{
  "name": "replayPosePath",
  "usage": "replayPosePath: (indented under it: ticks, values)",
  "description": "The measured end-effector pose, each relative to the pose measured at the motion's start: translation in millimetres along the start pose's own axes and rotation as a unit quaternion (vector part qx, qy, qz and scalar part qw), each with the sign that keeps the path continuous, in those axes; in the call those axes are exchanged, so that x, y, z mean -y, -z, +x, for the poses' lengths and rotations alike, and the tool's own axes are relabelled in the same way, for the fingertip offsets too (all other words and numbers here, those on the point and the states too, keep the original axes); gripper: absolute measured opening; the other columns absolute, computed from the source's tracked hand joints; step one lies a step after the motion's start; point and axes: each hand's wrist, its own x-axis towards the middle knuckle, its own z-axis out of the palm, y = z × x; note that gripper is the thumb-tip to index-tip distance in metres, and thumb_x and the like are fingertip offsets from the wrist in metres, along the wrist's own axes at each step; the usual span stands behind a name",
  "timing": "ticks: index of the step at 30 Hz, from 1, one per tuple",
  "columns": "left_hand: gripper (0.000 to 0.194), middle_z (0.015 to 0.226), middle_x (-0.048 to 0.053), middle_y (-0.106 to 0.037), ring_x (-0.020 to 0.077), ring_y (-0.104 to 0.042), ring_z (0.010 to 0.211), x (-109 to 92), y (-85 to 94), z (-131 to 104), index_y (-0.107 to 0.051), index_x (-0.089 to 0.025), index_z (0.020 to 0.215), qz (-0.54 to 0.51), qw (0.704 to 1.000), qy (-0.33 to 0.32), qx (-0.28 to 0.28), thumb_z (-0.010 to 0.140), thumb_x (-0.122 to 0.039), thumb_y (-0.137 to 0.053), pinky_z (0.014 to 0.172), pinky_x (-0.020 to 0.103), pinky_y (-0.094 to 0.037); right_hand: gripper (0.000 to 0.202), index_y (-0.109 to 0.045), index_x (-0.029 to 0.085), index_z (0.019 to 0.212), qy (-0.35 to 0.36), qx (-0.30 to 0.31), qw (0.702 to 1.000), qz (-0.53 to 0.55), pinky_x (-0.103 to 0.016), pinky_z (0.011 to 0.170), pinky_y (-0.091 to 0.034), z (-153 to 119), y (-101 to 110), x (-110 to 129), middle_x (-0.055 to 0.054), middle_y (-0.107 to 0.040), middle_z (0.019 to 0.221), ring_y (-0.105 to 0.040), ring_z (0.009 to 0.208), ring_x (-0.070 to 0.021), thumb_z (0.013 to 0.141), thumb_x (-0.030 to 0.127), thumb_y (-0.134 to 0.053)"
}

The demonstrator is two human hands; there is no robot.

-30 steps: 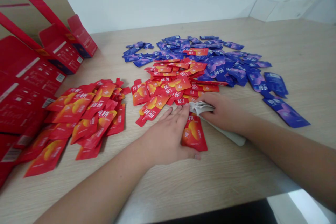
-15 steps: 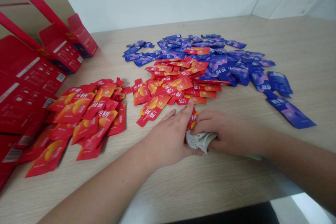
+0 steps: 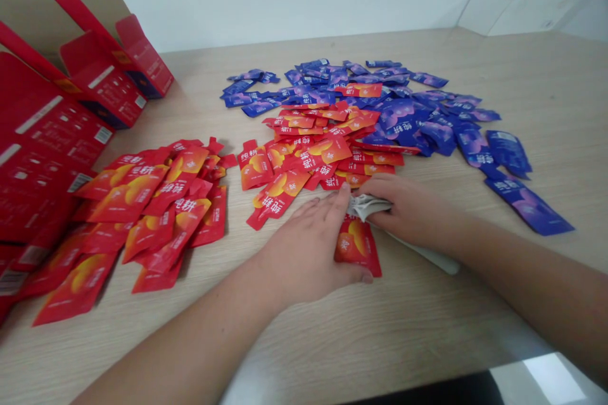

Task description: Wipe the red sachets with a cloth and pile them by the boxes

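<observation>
A red and orange sachet (image 3: 356,243) lies on the table in front of me. My left hand (image 3: 313,240) rests flat over its left side, thumb and index finger stretched along its ends. Bunched up in the closed fingers of my right hand (image 3: 403,209) is a grey-white cloth (image 3: 368,205), which touches the sachet's upper part. Just beyond my hands spreads a heap of similar red sachets (image 3: 323,152), with blue-purple sachets (image 3: 403,117) behind it. Another pile of red sachets (image 3: 166,202) lies left of my left hand.
Red printed cartons (image 3: 52,133) with raised flaps stand along the left side. A pale flat object (image 3: 437,256) lies partly beneath my right forearm. One blue sachet (image 3: 527,205) sits apart on the right. A white wall (image 3: 308,0) rises behind the table.
My right hand has moved the cloth up and away from me along the sachet, so the sachet's lower part now shows. My left hand has stayed nearly in place.
</observation>
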Motion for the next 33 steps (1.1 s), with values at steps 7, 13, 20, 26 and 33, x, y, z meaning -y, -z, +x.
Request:
replayPosePath:
  ticks: [7,13,20,26,33]
  values:
    - [0.131,0.165,0.027,-0.050,0.0452,-0.050,0.154,-1.9,2.4,-6.0,-0.030,-0.010,0.172,0.019,0.999,0.009,-0.042,0.074,-0.068,-0.095,0.128,0.062,-0.043,0.022,-0.076,0.026,0.111,-0.004,-0.023,1.000,0.011,-0.048,0.101,-0.055,1.5,0.1,-2.9,-0.007,-0.078,0.110,-0.072,0.105,-0.0304,0.090,0.020,-0.069]
    - [0.129,0.169,0.030,-0.047,0.0484,-0.046,0.157,-2.7,6.7,-8.4,-0.028,-0.005,0.174,0.063,0.998,0.011,-0.022,0.080,-0.069,-0.090,0.130,0.065,-0.040,0.020,-0.076,0.027,0.107,-0.016,-0.045,0.998,0.027,-0.048,0.098,-0.057,0.4,-0.4,-3.4,-0.006,-0.079,0.107,-0.072,0.103,-0.0309,0.088,0.022,-0.071]
    - [0.127,0.171,0.028,-0.047,0.0476,-0.046,0.159,-5.5,9.7,-7.8,-0.028,-0.007,0.174,0.068,0.997,0.027,-0.011,0.082,-0.072,-0.086,0.131,0.064,-0.039,0.027,-0.077,0.028,0.113,0.118,0.012,0.979,0.167,-0.040,0.090,-0.059,-9.5,10.9,7.9,-0.004,-0.080,0.110,-0.075,0.099,-0.0253,0.088,0.017,-0.074]
    - [0.125,0.171,0.025,-0.048,0.0430,-0.047,0.159,-1.8,7.6,-7.2,-0.030,-0.011,0.173,0.059,0.998,0.010,-0.020,0.080,-0.069,-0.090,0.133,0.061,-0.037,0.025,-0.080,0.024,0.106,0.112,0.121,0.974,0.154,-0.041,0.100,-0.057,-12.4,4.1,31.0,-0.006,-0.079,0.115,-0.072,0.110,-0.0264,0.085,0.009,-0.078]
    - [0.127,0.171,0.026,-0.048,0.0448,-0.048,0.158,-4.1,9.3,-8.1,-0.029,-0.009,0.174,0.084,0.996,0.026,-0.003,0.079,-0.067,-0.092,0.132,0.061,-0.038,0.029,-0.078,0.020,0.108,0.068,0.018,0.997,0.027,-0.049,0.105,-0.055,4.6,1.4,12.8,-0.011,-0.078,0.117,-0.071,0.114,-0.0316,0.083,0.007,-0.070]
